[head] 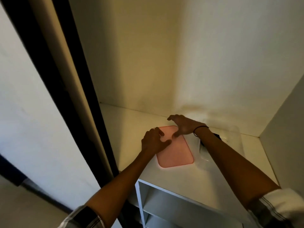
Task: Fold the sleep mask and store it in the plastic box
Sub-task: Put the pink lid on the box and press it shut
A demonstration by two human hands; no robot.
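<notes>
both hands empty, fingers spread, nothing clasped. left hand (153,142) resting at near-left edge of pink lid (176,149), thumb and fingertips touching its surface. right hand (183,125) hovering over or touching lid's far corner, palm down; actual contact not clear at this blur.

pink lid lying flat on white shelf top (189,178), long axis running from far-left to near-right, roughly along the left forearm's line. clear plastic box (230,139) just beside lid on the right, open, partly under the right forearm (233,158). dark item showing inside box behind right wrist, probably sleep mask (217,136); mostly hidden by the arm, fold state not readable.

key relation: box and mask lie right of both hands, lid lies under them. right hand nearer to box, but its forearm crosses over the box opening, so any lid transfer rightward needs that arm lifted clear first. left hand better placed to pinch the lid's long edge and slide or lift it toward the box.

judgement: mask looks already in the box, closing step likely in hand. lid's long axis seems close to parallel with box's long side, so little rotation needed, mostly a sideways shift. risk: thin flat lid hard to pick off a smooth shelf; transparent box edges hard to align against.
</notes>
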